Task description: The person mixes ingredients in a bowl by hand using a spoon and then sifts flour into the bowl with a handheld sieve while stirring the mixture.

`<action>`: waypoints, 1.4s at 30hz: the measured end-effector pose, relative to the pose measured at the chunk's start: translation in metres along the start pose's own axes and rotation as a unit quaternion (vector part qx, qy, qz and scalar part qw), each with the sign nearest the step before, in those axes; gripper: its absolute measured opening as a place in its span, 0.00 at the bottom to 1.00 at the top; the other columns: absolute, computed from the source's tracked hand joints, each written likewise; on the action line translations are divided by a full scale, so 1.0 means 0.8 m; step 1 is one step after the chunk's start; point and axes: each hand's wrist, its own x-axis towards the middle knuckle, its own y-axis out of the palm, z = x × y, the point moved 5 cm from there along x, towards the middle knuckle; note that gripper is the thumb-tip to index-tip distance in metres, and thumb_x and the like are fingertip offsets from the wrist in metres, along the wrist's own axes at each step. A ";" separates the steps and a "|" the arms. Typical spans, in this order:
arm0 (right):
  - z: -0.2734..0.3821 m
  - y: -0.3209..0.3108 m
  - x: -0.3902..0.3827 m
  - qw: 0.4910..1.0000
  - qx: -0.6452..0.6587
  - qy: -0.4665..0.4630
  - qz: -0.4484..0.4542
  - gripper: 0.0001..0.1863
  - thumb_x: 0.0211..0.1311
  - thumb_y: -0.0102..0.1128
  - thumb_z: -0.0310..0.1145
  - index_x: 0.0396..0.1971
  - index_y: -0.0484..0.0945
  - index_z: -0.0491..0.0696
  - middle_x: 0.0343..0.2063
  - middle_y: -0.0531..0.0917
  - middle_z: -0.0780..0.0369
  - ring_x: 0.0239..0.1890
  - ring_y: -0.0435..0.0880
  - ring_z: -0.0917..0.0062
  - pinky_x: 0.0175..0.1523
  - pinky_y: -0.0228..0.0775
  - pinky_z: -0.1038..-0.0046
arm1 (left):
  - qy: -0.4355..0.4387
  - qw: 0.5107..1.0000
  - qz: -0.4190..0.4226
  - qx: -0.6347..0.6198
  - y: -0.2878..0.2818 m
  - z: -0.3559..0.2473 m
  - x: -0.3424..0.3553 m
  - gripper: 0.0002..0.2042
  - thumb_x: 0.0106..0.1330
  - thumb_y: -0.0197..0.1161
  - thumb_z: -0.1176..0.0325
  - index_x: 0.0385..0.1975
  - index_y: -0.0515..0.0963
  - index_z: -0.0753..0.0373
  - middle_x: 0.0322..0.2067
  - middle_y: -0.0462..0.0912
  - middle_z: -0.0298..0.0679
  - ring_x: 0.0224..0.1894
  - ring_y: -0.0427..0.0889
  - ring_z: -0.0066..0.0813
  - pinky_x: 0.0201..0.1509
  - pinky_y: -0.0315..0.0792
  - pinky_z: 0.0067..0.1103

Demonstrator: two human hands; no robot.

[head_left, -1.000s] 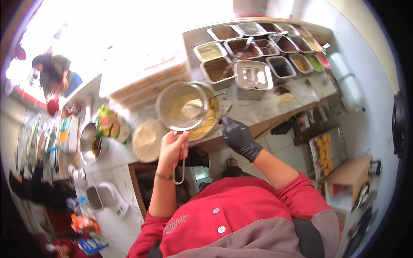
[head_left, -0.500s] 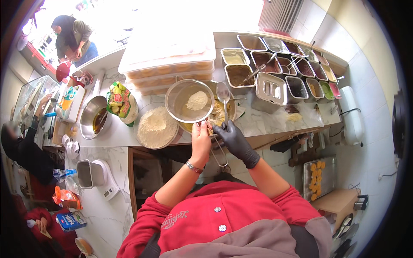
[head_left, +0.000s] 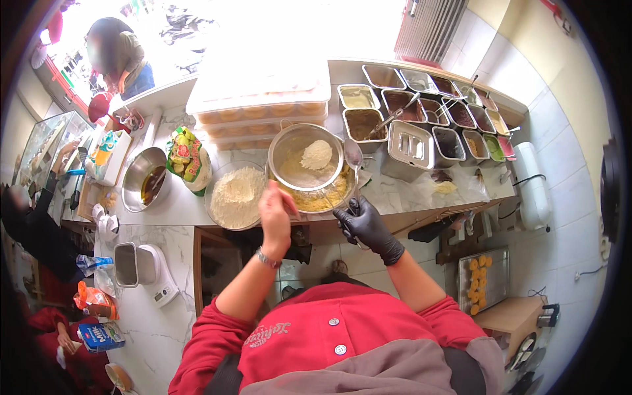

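A round metal sieve (head_left: pixel 287 172) with a mound of flour (head_left: pixel 316 155) in it is held over a bowl of yellow dough-like mixture (head_left: pixel 322 199). My right hand (head_left: pixel 370 229), in a black glove, is closed around the sieve's handle and a metal spoon (head_left: pixel 353 155), whose bowl points away from me. My bare left hand (head_left: pixel 275 214) is at the near left side of the sieve, slightly blurred, its fingers apart and nothing seen in them. Whether it touches the rim I cannot tell. Left of it stands a clear bowl of flour (head_left: pixel 238 192).
Stacked lidded boxes (head_left: pixel 260 108) stand behind the bowls. Several metal tubs (head_left: pixel 364 125) of fillings are at the back right. A steel bowl (head_left: pixel 146 181) with dark liquid, a green-and-white bag (head_left: pixel 187 161) and a kitchen scale (head_left: pixel 161 283) are on the left. Other people are at the left edge.
My left hand has let go of the sieve's handle and moved left. The sieve has shifted right, showing more mixture below. My right hand has moved slightly right and nearer with spoon and handle.
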 end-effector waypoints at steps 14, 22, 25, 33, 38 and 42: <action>-0.007 -0.007 0.001 0.999 -0.012 0.035 0.018 0.12 0.56 0.55 0.32 0.33 0.63 0.43 0.14 0.69 0.66 0.11 0.66 0.85 0.13 0.56 0.81 | 0.242 0.929 -0.276 0.054 -0.026 -0.030 0.102 0.30 0.62 0.40 0.42 0.53 0.53 0.62 0.55 0.50 0.41 0.60 0.46 0.31 0.63 0.39 0.28; -0.007 -0.017 0.002 0.999 -0.045 0.008 0.000 0.12 0.56 0.55 0.31 0.34 0.64 0.42 0.13 0.70 0.66 0.10 0.66 0.86 0.13 0.56 0.81 | 0.267 0.923 -0.268 0.074 -0.024 -0.035 0.100 0.29 0.63 0.40 0.43 0.52 0.53 0.63 0.55 0.50 0.41 0.60 0.46 0.31 0.63 0.39 0.28; -0.003 -0.010 -0.001 0.997 -0.030 0.040 0.053 0.12 0.55 0.55 0.31 0.33 0.64 0.42 0.14 0.70 0.66 0.11 0.67 0.86 0.13 0.56 0.81 | 0.277 0.918 -0.273 0.083 -0.031 -0.036 0.101 0.29 0.63 0.40 0.44 0.52 0.53 0.64 0.54 0.51 0.42 0.59 0.47 0.31 0.63 0.39 0.27; 0.002 -0.017 0.004 0.999 -0.035 0.018 0.016 0.11 0.56 0.55 0.31 0.33 0.64 0.43 0.14 0.70 0.66 0.11 0.67 0.86 0.13 0.56 0.82 | 0.282 0.915 -0.274 0.095 -0.028 -0.041 0.096 0.28 0.64 0.40 0.45 0.52 0.53 0.63 0.52 0.52 0.42 0.57 0.49 0.31 0.62 0.41 0.27; 0.006 -0.017 0.002 0.999 -0.014 0.020 0.036 0.11 0.56 0.55 0.30 0.33 0.64 0.43 0.14 0.70 0.66 0.10 0.66 0.86 0.13 0.56 0.82 | 0.290 0.913 -0.276 0.085 -0.027 -0.043 0.093 0.27 0.64 0.40 0.45 0.51 0.54 0.63 0.51 0.52 0.41 0.56 0.50 0.30 0.61 0.42 0.27; 0.001 -0.023 0.005 0.999 -0.040 0.017 0.002 0.10 0.56 0.55 0.30 0.32 0.65 0.43 0.13 0.70 0.66 0.09 0.65 0.86 0.13 0.56 0.82 | 0.287 0.914 -0.278 0.072 -0.028 -0.042 0.093 0.27 0.64 0.40 0.44 0.51 0.54 0.62 0.51 0.52 0.41 0.56 0.50 0.30 0.61 0.42 0.26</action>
